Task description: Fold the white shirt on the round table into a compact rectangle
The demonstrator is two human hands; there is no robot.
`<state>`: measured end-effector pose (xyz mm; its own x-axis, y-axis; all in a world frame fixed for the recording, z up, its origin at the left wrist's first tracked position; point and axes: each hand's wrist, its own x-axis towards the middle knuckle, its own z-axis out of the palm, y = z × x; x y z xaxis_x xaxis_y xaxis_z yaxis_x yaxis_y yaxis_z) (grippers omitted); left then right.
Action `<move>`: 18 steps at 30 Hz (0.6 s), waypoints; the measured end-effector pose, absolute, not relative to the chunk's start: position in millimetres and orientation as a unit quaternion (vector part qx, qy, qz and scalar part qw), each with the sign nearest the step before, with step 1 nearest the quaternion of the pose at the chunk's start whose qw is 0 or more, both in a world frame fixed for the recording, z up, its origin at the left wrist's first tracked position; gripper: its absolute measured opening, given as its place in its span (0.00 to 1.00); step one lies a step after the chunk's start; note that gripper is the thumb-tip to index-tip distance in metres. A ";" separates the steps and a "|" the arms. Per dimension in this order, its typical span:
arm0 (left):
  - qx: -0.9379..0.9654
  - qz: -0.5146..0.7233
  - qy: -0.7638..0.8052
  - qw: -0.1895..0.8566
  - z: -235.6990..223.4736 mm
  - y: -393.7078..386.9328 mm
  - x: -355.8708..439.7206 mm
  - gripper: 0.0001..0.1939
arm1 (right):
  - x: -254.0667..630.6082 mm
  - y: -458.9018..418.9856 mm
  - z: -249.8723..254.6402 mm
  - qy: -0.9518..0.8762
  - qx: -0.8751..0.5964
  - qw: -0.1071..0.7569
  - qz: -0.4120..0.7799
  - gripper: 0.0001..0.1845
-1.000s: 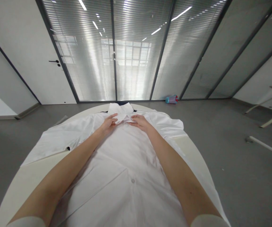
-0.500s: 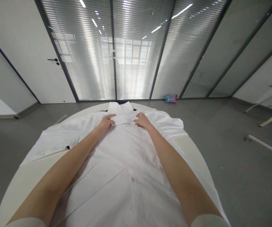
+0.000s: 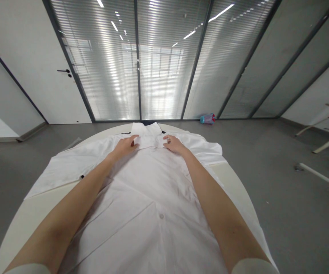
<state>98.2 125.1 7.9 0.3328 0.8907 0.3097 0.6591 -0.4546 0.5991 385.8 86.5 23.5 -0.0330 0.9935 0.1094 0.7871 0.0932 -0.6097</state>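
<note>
A white button-front shirt [image 3: 153,182] lies spread out on a round cream table [image 3: 30,217], its collar [image 3: 146,129] at the far side. My left hand [image 3: 123,147] rests flat on the shirt, fingertips against a fold just below the collar. My right hand [image 3: 175,145] lies on the other side of that fold, fingers slightly curved on the cloth. Neither hand visibly grips the fabric. The left shirt sleeve [image 3: 67,171] spreads out beyond my left forearm, and the right sleeve [image 3: 204,149] beyond my right.
Grey floor [image 3: 281,213] surrounds the table. Beyond it stand a glass partition with blinds [image 3: 158,76] and a white door [image 3: 67,95]. A small blue-and-purple cylindrical object [image 3: 207,118] lies by the glass. Pale furniture legs [image 3: 324,129] stand at the right.
The crumpled fabric below the collar has flattened into a low fold. Both hands have slid outward and toward me, and the collar stands more exposed.
</note>
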 end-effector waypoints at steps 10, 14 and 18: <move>0.865 0.121 0.486 0.026 31.7 118.9 91.1 0.24 | 389.9 93.3 15.9 -0.716 -0.647 0.213 0.153 0.24; 0.871 0.117 0.472 0.075 43.8 121.9 87.7 0.23 | 389.7 90.3 21.0 -0.714 -0.650 0.209 0.156 0.29; 0.875 0.094 0.466 0.091 47.1 120.6 89.7 0.16 | 386.7 84.9 28.9 -0.722 -0.648 0.193 0.147 0.34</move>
